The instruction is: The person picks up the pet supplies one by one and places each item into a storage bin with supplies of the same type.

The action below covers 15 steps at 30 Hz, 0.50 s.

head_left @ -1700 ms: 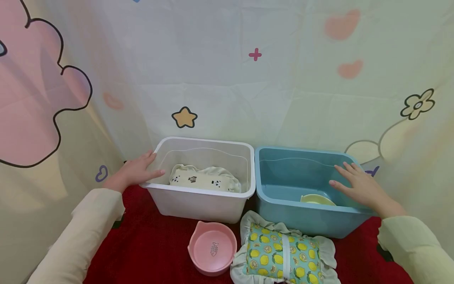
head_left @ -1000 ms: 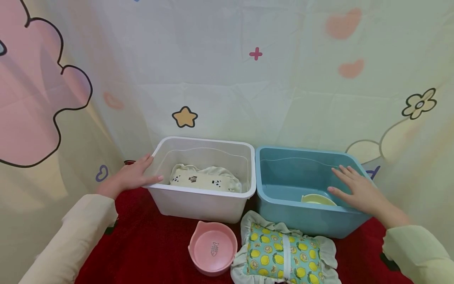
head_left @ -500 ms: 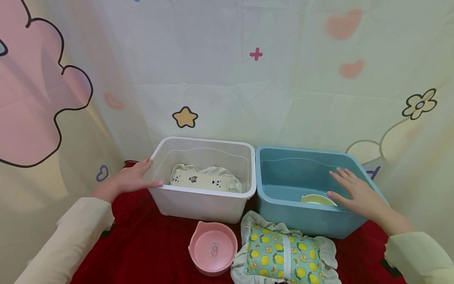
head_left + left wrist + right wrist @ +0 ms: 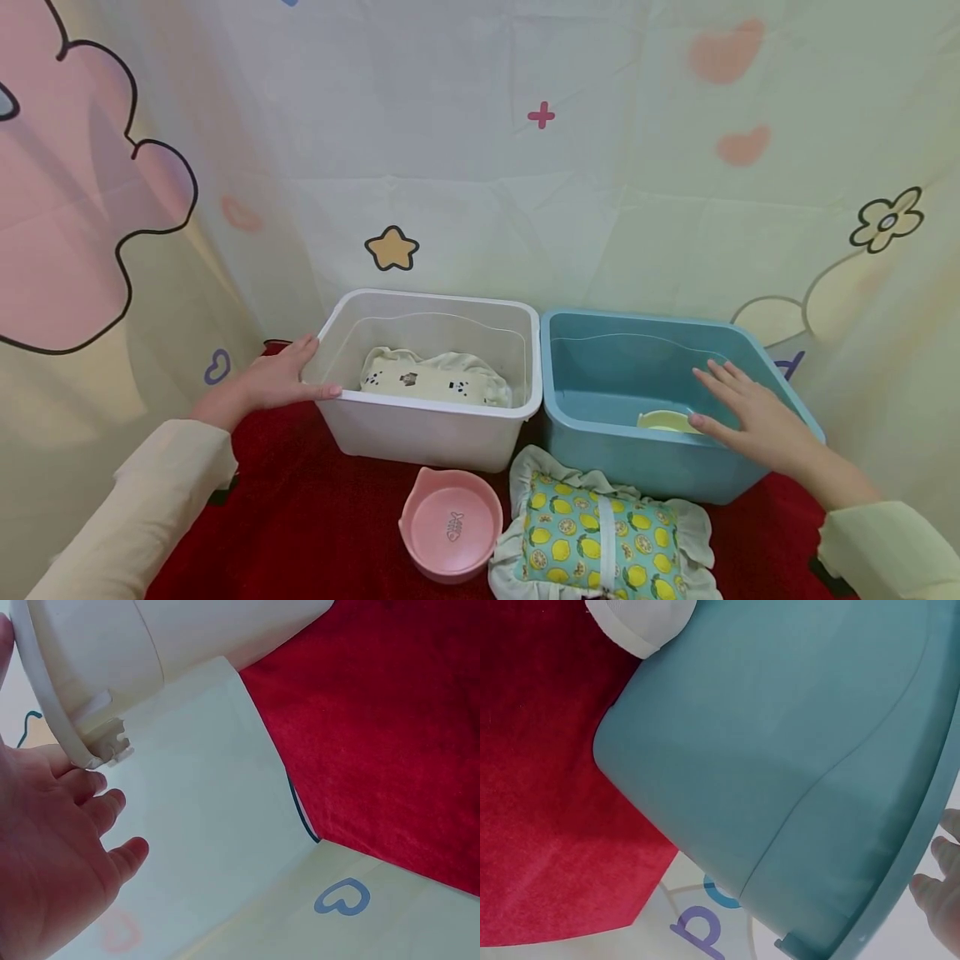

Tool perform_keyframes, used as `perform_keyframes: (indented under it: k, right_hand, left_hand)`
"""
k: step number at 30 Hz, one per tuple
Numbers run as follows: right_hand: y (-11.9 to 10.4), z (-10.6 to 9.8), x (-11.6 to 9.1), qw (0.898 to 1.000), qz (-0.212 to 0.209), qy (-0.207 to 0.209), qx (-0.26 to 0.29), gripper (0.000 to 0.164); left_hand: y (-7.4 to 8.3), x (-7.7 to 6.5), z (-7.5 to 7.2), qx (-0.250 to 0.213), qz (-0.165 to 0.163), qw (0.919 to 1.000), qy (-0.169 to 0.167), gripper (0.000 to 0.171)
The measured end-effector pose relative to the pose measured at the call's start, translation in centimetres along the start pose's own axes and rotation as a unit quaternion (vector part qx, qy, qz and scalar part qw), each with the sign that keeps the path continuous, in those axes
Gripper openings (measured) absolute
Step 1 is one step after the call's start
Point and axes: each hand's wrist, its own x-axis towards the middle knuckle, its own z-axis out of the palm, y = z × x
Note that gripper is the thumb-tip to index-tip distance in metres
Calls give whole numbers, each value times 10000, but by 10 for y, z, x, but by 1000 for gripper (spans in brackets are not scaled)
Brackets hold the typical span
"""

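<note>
My left hand (image 4: 273, 377) rests at the left end of a white bin (image 4: 420, 429), its thumb at the front rim. In the left wrist view the fingers of that hand (image 4: 56, 825) are loosely extended beside the bin's rim (image 4: 46, 697). A cream pillow (image 4: 431, 379) with small animal prints and a ruffled edge lies inside. My right hand (image 4: 765, 417) is spread over the front right rim of a blue bin (image 4: 645, 458), holding nothing. A pale yellow bowl (image 4: 663, 420) sits in this bin, partly hidden by its front wall.
A pink bowl (image 4: 450, 521) with a fishbone mark stands before the white bin. To its right, a lemon-print pillow (image 4: 581, 542) with a white ruffle and band lies before the blue bin. Red cloth (image 4: 300, 517) covers the surface; a printed curtain (image 4: 480, 208) hangs behind.
The left hand has shifted slightly left and down along the white bin's rim. The right hand has moved a little down and toward the left. Bins, bowls and pillows stay put.
</note>
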Motion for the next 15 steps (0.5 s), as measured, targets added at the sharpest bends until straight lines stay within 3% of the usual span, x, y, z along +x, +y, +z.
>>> perform_keyframes:
  k: [15]
  right_hand:
    - [-12, 6, -9, 9994, -302, 164, 82, 70]
  left_hand:
    - [-2, -2, 2, 33, 38, 9999, 119, 101]
